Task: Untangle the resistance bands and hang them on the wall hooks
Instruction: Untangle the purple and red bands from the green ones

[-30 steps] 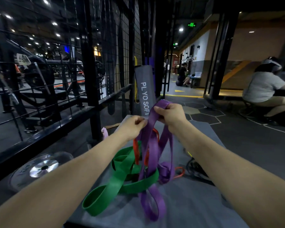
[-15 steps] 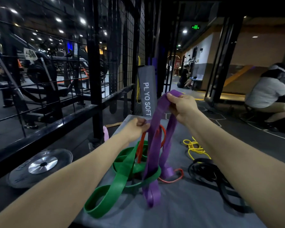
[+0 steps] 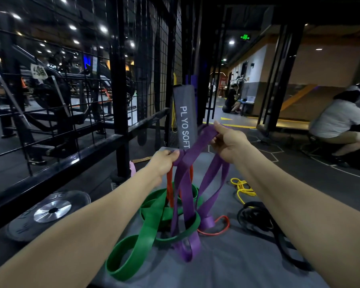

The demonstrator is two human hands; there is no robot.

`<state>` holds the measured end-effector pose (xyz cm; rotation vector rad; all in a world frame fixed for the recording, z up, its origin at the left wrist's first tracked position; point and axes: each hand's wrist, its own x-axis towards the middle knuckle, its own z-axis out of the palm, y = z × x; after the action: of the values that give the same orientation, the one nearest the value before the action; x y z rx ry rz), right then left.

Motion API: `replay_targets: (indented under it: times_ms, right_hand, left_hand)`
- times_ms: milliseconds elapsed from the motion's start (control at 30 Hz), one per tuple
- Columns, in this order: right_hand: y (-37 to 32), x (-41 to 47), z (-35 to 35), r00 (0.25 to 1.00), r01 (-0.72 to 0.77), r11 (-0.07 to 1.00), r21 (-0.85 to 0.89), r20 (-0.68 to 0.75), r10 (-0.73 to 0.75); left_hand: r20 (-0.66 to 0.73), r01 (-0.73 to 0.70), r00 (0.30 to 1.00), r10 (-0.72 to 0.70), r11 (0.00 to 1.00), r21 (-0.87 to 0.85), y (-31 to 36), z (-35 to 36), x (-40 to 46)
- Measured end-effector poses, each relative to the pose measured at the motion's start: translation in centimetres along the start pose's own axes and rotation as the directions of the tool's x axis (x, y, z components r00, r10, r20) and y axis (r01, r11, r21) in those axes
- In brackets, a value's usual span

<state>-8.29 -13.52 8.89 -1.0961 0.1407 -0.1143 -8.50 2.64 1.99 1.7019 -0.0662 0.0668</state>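
A wide purple band (image 3: 184, 196) hangs in loops between my hands, above a grey pad (image 3: 227, 258). My right hand (image 3: 229, 142) grips its top end, held higher. Lower and to the left, my left hand (image 3: 164, 163) pinches the purple band together with a thin orange band (image 3: 169, 188). A green band (image 3: 150, 223) lies coiled on the pad, and the purple loops pass through it. The orange band's lower loop (image 3: 218, 227) rests on the pad to the right. No wall hooks are clearly visible.
Black bands (image 3: 258, 219) and a yellow cord (image 3: 242, 189) lie on the floor at right. A grey "PLYO SOFT" pad (image 3: 184, 117) stands ahead against a black wire-mesh rack (image 3: 121, 100). A weight plate (image 3: 50, 210) lies at left. A person (image 3: 341, 123) crouches at right.
My right hand has lifted the purple band's end up and to the right, away from my left hand. The loops now hang longer, drawn up off the green band.
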Motion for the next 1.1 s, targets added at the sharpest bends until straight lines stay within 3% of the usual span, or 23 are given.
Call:
replay_targets:
  times_ms: [133,267,367,500,733,867,1000,1100]
  right_hand:
    - [1.6,-0.8,-0.3,0.989,-0.038,0.967,-0.253,0.131,0.073]
    - [3.7,-1.3,0.7,0.999,-0.029,0.994,-0.103,0.038,0.033]
    - [4.1,-1.2,0.3,0.997,0.017,0.992,-0.127,-0.075,-0.026]
    - [4.6,-1.5,-1.1,0.992,0.049,0.995,-0.081,-0.116,-0.058]
    - [4.8,-1.2,-3.0,0.971,0.103,0.994,-0.037,-0.211,-0.109]
    - [5.6,-1.1,-2.9,0.973,0.081,0.996,0.035,-0.218,-0.071]
    - [5.1,-1.5,-2.8,0.967,0.039,0.993,0.111,-0.255,-0.009]
    - [4.7,-1.4,-3.6,0.978,0.025,0.999,0.043,-0.209,-0.016]
  left_hand:
    - [-0.010,-0.073,0.997,0.073,0.997,-0.025,0.6,-0.3,0.2]
    - [-0.062,-0.091,0.994,0.094,0.995,0.040,0.9,-0.2,-0.1]
    - [-0.162,-0.077,0.981,0.106,0.982,0.174,0.3,-0.9,-0.1]
    - [-0.151,-0.056,0.985,0.085,0.981,0.187,-1.0,-0.8,-0.1]
    - [-0.004,-0.171,0.983,0.185,0.917,0.360,-2.0,0.5,-1.4]
    - [0.086,-0.153,0.987,0.132,0.941,0.302,-3.2,0.7,-1.9]
    - [0.269,-0.101,0.961,0.057,0.983,0.151,-4.0,0.6,-2.9]
    - [0.258,-0.095,0.965,0.056,0.985,0.144,-4.2,-0.1,-2.5]
